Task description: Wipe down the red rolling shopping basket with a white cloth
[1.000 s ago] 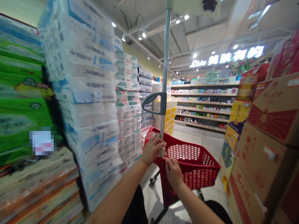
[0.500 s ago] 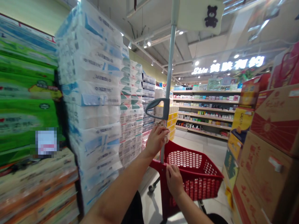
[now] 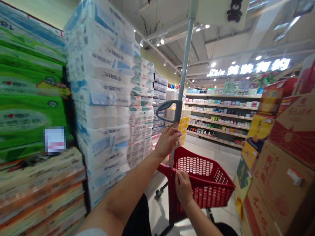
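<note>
My left hand [image 3: 169,141] is closed around a grey metal pole [image 3: 186,59], just under its grey loop handle [image 3: 169,110]. Pale, patterned material [image 3: 177,139], too small to identify, shows between these fingers and the pole. At the top of the pole is a pale panel [image 3: 219,13] with a dark bear on it. The pole's lower end meets the near side of a red shopping cart [image 3: 209,193] with perforated walls. My right hand [image 3: 183,186] has its fingers curled over the cart's near rim. The visible inside of the basket holds nothing I can make out.
On the left rise stacks of white toilet paper packs [image 3: 108,91] and green tissue packs [image 3: 29,108]. Cardboard boxes [image 3: 283,180] line the right side, near the cart. Ahead, past the tiled floor [image 3: 209,147], stand stocked shelves [image 3: 221,114] under a lit sign.
The view has shifted slightly, with the stacks and shelves sliding right in the picture. The pole's top leans further right. Both hands keep their holds.
</note>
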Demonstrator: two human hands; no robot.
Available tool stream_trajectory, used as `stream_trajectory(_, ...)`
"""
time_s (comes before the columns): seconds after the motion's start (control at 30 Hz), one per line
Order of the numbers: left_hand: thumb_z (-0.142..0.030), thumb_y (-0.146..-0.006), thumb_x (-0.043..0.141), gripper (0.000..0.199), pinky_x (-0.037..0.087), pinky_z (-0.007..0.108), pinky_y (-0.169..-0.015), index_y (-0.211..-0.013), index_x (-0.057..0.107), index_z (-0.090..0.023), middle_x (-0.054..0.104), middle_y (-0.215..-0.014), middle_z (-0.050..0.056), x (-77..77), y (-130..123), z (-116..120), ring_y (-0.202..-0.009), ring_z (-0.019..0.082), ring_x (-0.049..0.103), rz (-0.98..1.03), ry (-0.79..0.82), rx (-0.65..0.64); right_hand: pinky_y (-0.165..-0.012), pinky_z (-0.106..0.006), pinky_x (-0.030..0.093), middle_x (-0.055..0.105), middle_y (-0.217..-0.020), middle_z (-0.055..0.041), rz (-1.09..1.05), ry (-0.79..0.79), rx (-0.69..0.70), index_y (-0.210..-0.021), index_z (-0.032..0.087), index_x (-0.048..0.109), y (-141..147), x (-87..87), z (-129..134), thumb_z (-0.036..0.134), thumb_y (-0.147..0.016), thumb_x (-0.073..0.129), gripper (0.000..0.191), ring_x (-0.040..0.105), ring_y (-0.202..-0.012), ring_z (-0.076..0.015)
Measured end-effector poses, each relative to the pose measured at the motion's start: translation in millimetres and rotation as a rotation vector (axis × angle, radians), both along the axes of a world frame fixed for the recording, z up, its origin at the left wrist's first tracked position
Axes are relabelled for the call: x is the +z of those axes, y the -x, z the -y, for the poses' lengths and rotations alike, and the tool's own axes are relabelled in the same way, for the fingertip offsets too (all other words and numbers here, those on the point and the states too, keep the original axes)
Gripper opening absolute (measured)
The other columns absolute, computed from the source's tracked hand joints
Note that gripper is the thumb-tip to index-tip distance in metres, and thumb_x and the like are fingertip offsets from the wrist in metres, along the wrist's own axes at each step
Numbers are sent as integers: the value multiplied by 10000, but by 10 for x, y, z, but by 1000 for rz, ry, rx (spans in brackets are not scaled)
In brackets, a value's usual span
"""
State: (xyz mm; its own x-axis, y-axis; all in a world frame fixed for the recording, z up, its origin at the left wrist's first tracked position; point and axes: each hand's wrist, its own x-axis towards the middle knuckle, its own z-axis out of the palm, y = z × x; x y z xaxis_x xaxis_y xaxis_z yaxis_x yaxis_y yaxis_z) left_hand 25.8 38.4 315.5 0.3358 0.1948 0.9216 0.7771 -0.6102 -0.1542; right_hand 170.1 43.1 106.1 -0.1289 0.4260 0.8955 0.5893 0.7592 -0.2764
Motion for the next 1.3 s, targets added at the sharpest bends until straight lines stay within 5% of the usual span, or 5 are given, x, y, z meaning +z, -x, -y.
stream_trajectory(0.4, -160, -839, 592, 247, 473, 437, -953, -1067, 650, -236, 620, -1042, 62, -949, 69, 131, -1055, 221, 537, 14, 246, -75, -887, -381, 512, 657, -1078, -89, -96, 179, 110, -1195, 216, 591, -31, 271, -63, 325, -984, 384, 315, 609, -1014, -211)
stream_trajectory(0.67, -95, -889, 423, 613, 452, 475, -1038, -1458, 218, -194, 456, -1383, 159, -1391, 129, 137, -1318, 240, 416, -107, 235, -133, -976, -351, 495, 600, -1279, -91, -319, 293, 372, -1375, 208, 444, 215, 610, -12, 318, -962, 436, 428, 583, -1163, -196)
stream_trajectory(0.93, -177, -867, 524, 522, 431, 452, -1049, -1362, 369, -233, 404, -1433, 134, -1294, 319, 195, -1325, 262, 405, -67, 146, -59, -952, -362, 513, 654, -1126, -80, -287, 84, 237, -1123, 243, 658, 87, 817, -13, 244, -933, 478, 262, 609, -1070, -193)
stream_trajectory(1.13, -260, -923, 445, 211, 472, 413, -843, -967, 643, -201, 695, -938, 71, -1161, 408, -149, -960, 249, 612, -39, 228, 296, -1028, -416, 467, 588, -1259, -127, -129, 158, 160, -1319, 204, 521, 123, 404, -146, 205, -953, 402, 385, 555, -1179, -215)
stream_trajectory(1.3, -305, -951, 393, 407, 410, 355, -680, -649, 648, -208, 676, -634, 34, -1220, 331, -278, -623, 198, 592, -181, 278, 393, -1014, -403, 484, 584, -1261, -122, -77, 214, 157, -1364, 203, 472, 125, 202, -195, 158, -910, 463, 456, 570, -1154, -222)
